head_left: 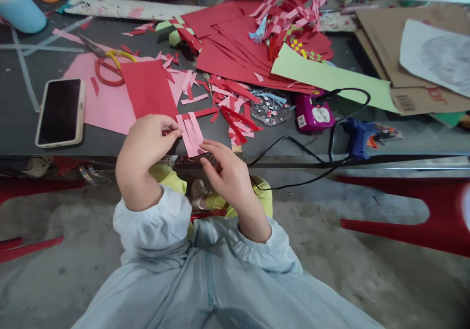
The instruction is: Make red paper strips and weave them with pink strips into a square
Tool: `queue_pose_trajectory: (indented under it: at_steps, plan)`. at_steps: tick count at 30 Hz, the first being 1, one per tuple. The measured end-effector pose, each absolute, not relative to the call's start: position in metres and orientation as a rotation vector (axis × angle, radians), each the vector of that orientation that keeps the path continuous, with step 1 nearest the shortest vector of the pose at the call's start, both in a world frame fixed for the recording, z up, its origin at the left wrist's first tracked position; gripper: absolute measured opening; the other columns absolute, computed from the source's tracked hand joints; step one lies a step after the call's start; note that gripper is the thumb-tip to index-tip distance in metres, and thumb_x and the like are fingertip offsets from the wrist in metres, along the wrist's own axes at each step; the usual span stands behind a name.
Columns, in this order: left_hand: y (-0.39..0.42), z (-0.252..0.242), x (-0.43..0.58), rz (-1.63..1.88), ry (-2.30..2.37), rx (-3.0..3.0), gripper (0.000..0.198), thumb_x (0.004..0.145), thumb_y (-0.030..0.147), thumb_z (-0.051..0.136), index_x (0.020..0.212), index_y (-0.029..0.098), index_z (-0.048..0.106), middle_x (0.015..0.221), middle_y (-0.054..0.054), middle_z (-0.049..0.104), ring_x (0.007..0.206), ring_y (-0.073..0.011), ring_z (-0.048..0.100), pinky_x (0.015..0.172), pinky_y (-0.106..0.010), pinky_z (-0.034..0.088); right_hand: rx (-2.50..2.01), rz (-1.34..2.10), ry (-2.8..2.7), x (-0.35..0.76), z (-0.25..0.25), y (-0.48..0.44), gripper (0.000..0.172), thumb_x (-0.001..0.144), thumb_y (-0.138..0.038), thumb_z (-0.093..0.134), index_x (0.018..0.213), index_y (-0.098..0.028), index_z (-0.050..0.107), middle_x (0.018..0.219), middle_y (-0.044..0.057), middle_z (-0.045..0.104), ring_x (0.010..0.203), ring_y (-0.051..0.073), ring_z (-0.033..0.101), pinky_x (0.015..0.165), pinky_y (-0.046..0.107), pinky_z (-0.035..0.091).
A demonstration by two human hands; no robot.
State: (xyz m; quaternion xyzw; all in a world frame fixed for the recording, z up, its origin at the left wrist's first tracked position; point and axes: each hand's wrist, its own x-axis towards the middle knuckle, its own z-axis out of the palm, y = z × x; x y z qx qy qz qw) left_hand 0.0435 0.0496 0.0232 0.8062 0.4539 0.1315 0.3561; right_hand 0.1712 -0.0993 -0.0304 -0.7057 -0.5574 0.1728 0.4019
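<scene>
One slit pink paper [190,137], long axis running from the near edge of the table [16,135], lies between the left hand [145,143], pinching its left side, and unclenched right hand [232,175], touching its right.

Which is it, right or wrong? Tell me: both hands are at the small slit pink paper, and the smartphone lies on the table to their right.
Wrong side: the head view shows the smartphone lying to their left. The left hand and right hand are at the small slit pink paper.
</scene>
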Motion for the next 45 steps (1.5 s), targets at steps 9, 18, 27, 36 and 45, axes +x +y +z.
queue_pose_trajectory:
  at_steps: [9,18,27,36,45]
  plan:
    - [0.048,0.025,0.042,0.333,1.190,2.087,0.011,0.079,0.026,0.067,0.073,0.026,0.076,0.074,-0.004,0.074,0.069,-0.0220,0.063,0.064,-0.031,0.041,-1.782,0.422,-1.480,0.169,-0.028,-0.104,0.030,0.095,-0.024,0.049,0.119,-0.018,0.066,0.129,0.010,0.069,0.113,0.020,0.069,0.090,0.033,0.059]
    - [0.048,0.027,0.042,0.212,1.226,2.129,0.013,0.082,0.028,0.062,0.080,0.025,0.075,0.083,-0.004,0.077,0.075,-0.0228,0.067,0.068,-0.033,0.044,-1.823,0.402,-1.486,0.169,-0.032,-0.104,0.028,0.096,-0.024,0.048,0.113,-0.018,0.069,0.128,0.008,0.070,0.110,0.020,0.070,0.087,0.032,0.058]
    - [0.043,0.038,0.041,0.134,1.238,2.232,0.022,0.085,0.035,0.055,0.089,0.025,0.074,0.090,-0.004,0.077,0.086,-0.0234,0.069,0.074,-0.033,0.048,-1.849,0.378,-1.477,0.167,-0.029,-0.103,0.024,0.095,-0.020,0.049,0.105,-0.018,0.071,0.126,0.005,0.072,0.104,0.019,0.072,0.080,0.031,0.059]
    - [0.048,0.027,0.047,0.352,1.283,2.261,0.021,0.087,0.025,0.055,0.094,0.022,0.074,0.100,-0.005,0.077,0.092,-0.0201,0.069,0.087,-0.033,0.051,-1.872,0.321,-1.509,0.166,-0.032,-0.102,0.024,0.094,-0.019,0.051,0.108,-0.018,0.070,0.125,0.004,0.072,0.102,0.020,0.073,0.083,0.033,0.059]
    - [0.052,0.013,0.060,0.452,1.318,2.313,0.037,0.084,0.012,0.057,0.119,0.022,0.064,0.114,-0.006,0.073,0.106,-0.0232,0.065,0.101,-0.040,0.050,-1.859,0.283,-1.542,0.169,-0.035,-0.099,0.022,0.091,-0.014,0.053,0.104,-0.019,0.070,0.122,0.004,0.073,0.096,0.019,0.073,0.079,0.033,0.059]
